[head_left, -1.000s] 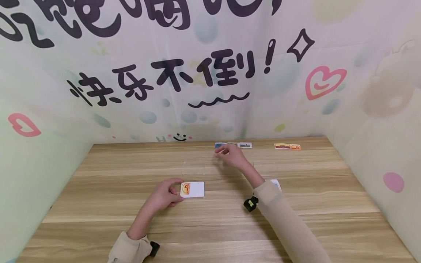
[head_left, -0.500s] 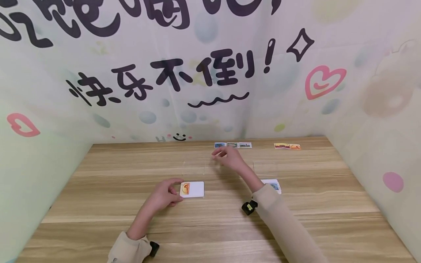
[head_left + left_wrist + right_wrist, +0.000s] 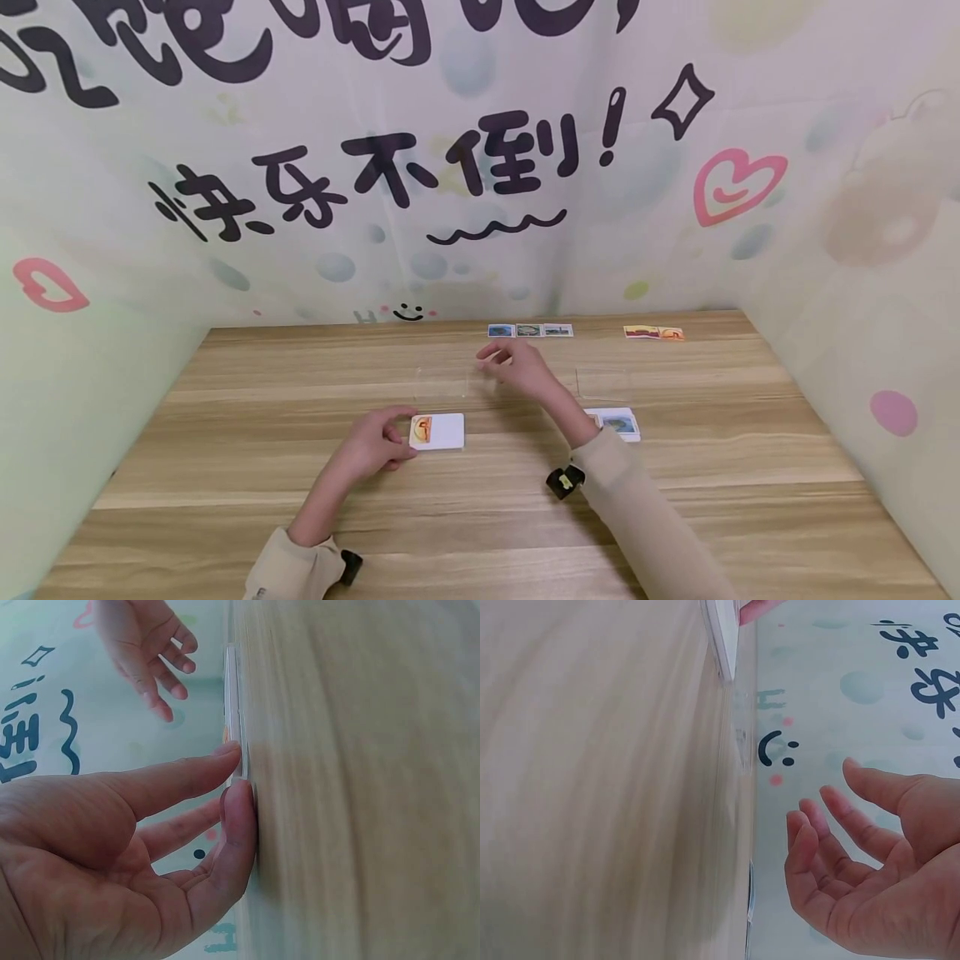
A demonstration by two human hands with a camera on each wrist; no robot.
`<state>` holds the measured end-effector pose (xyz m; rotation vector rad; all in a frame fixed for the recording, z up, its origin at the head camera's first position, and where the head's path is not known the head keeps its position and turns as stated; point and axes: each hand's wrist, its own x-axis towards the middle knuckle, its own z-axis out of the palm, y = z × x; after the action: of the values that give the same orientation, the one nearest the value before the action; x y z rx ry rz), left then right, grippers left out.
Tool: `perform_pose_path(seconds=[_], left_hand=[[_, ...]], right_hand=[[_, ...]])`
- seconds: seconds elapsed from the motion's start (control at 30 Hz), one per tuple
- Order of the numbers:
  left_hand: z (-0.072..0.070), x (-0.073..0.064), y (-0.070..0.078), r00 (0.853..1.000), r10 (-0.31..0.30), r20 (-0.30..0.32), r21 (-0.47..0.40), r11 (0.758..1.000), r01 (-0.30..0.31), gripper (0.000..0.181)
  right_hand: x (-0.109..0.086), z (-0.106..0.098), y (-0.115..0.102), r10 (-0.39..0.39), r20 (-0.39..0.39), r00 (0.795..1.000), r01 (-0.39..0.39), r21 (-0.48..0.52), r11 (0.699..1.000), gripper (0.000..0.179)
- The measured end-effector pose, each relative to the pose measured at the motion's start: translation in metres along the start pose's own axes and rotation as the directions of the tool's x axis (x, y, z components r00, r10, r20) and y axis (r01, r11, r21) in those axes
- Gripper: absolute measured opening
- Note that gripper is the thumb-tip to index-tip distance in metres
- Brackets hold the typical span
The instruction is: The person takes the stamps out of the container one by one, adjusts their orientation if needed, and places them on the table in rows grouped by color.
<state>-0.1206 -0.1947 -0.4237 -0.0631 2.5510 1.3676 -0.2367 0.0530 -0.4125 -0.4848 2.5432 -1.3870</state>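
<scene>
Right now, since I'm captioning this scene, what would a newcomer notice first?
Bold black Chinese lettering across the pale backdrop likely catches the eye first. Below, the left hand grips the left end of a white card bearing an orange picture. The right hand hovers, empty, near three stamp-like pictures at the back of the table.

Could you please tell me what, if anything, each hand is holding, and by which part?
The left hand holds the white card by its left end; the right hand holds nothing.
</scene>
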Motion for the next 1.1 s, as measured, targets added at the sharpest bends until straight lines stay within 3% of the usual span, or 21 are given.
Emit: perform_pose_path(seconds=[1.1], left_hand=[[-0.001, 0.001, 0.001, 1.000, -0.002, 0.009, -0.004, 1.000, 0.002, 0.056]], right_hand=[[-0.015, 0.017, -0.011, 0.018, 0.024, 1.000, -0.019, 0.018, 1.000, 0.022]])
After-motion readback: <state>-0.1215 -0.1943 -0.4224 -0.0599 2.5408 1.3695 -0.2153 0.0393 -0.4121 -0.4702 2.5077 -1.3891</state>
